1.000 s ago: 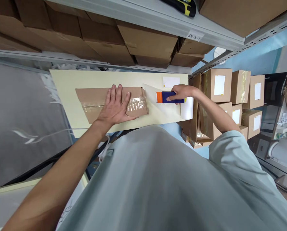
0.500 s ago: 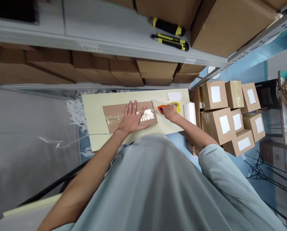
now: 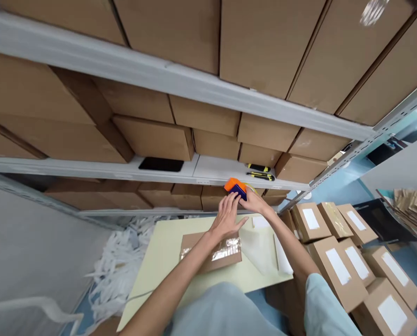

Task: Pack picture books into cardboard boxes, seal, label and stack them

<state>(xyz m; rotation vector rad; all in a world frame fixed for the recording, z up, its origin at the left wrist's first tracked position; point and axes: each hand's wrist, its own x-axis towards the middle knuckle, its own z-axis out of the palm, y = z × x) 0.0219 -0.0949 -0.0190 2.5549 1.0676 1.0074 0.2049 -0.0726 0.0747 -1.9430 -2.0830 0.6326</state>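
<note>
My right hand (image 3: 256, 203) is closed round a blue and orange tape dispenser (image 3: 235, 188), raised above the far edge of the cream table (image 3: 159, 252). My left hand (image 3: 226, 217) is lifted too, fingers stretched up against the dispenser's near side. Below both hands a flat brown cardboard box (image 3: 211, 252) lies on the table, with shiny clear tape across its top. A loose sheet of clear film (image 3: 257, 245) lies just right of the box.
Grey metal shelving (image 3: 166, 74) packed with brown cartons fills the back. Two yellow and black utility knives (image 3: 260, 171) and a dark flat object (image 3: 161, 164) lie on one shelf. Labelled cartons (image 3: 337, 261) stack at the right. White paper strips (image 3: 121, 261) pile at the left.
The view has tilted up toward the shelves. My left hand left the box top and rose to the dispenser. My right hand lifted the dispenser off the box's end, up and away.
</note>
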